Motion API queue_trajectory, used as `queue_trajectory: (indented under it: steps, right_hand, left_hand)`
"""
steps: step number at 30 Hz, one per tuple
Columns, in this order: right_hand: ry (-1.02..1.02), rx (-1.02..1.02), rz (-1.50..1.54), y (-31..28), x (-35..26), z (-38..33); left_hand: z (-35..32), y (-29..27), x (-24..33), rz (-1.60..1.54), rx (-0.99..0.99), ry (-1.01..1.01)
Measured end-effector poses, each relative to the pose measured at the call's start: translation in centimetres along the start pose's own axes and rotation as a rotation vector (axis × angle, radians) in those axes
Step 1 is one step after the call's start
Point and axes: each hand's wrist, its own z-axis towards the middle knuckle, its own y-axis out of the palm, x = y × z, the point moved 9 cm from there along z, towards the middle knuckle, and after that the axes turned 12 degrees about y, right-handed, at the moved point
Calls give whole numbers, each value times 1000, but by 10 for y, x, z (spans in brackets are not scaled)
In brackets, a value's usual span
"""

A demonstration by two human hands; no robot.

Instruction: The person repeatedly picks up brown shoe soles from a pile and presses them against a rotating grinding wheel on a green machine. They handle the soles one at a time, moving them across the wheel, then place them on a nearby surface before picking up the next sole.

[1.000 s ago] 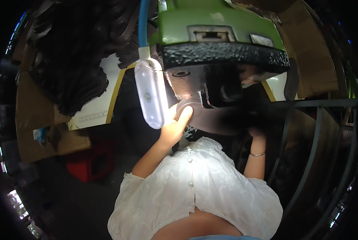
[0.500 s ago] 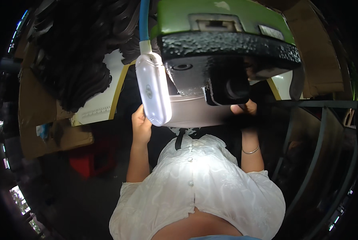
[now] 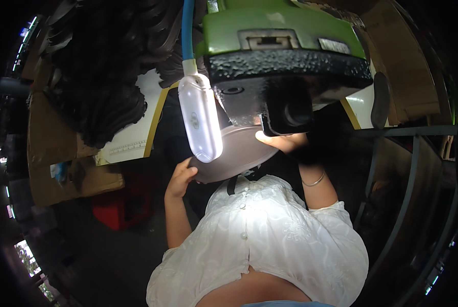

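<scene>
Under the head of a green and black machine [image 3: 285, 48], I hold a grey-brown shoe sole [image 3: 239, 153] tilted between both hands. My left hand [image 3: 179, 180] is closed on its lower left end, thumb on top. At its upper right edge, my right hand [image 3: 285, 142] grips it with the thumb lying on the surface; its other fingers are hidden. A glowing white lamp [image 3: 201, 120] on a blue flexible neck [image 3: 187, 30] hangs in front of the sole and covers part of it. Whether the sole touches the machine's black lower part is hidden.
At the upper left a heap of dark soles [image 3: 101, 77] lies by a white board with a yellow edge [image 3: 137, 140]. Cardboard boxes [image 3: 55, 146] flank the table on both sides. A red stool [image 3: 117, 207] stands at lower left, a metal rack [image 3: 413, 174] at right.
The sole has turned and tilted, its left end now lower and nearer me. My left hand has moved down; my right hand has shifted left along the edge.
</scene>
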Motion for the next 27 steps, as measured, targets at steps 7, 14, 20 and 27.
queue_trajectory:
  steps: [7, 14, 20, 27]
  right_hand:
    - [121, 138, 303, 15, 113, 0]
    - [-169, 529, -160, -37, 80, -16]
    - [131, 1289, -604, -235, -8, 11]
    - [489, 1107, -1173, -312, 5, 92]
  left_hand:
    - [39, 54, -18, 907, 104, 310]
    - [74, 151, 27, 1064, -101, 599]
    - [76, 156, 21, 895, -198, 508]
    - [56, 99, -3, 827, -34, 371]
